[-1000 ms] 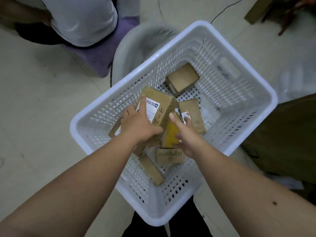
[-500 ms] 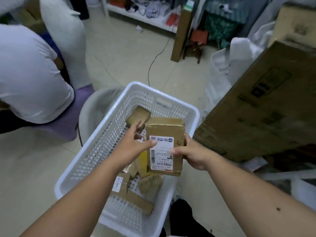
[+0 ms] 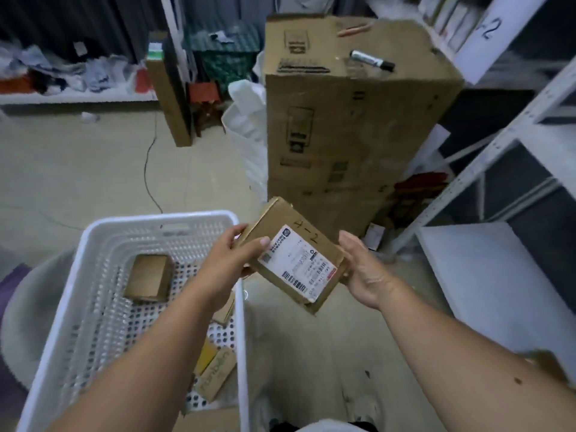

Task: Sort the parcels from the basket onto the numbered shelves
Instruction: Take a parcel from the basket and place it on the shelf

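Observation:
A brown cardboard parcel (image 3: 296,254) with a white shipping label and "4-2" handwritten on it is held in the air, to the right of the white plastic basket (image 3: 93,244). My left hand (image 3: 232,260) grips its left end, thumb on top. My right hand (image 3: 363,269) holds its right edge, fingers behind it. Inside the basket lie several more parcels, among them a small brown box (image 3: 149,277) and one printed "runben" (image 3: 216,374). A white metal shelf rack (image 3: 486,169) stands at the right, with a paper sign reading "-2" (image 3: 486,29).
A tall stack of large cardboard boxes (image 3: 346,126) stands straight ahead, with a black marker (image 3: 372,59) on top. A white shelf board (image 3: 498,275) sits low at the right. A cable crosses the pale floor (image 3: 93,169). A cluttered low shelf runs along the far left.
The parcel has been lifted out of the basket and carried right, now tilted with its "4-2" mark showing. My view swung up and right from the basket toward the boxes and rack.

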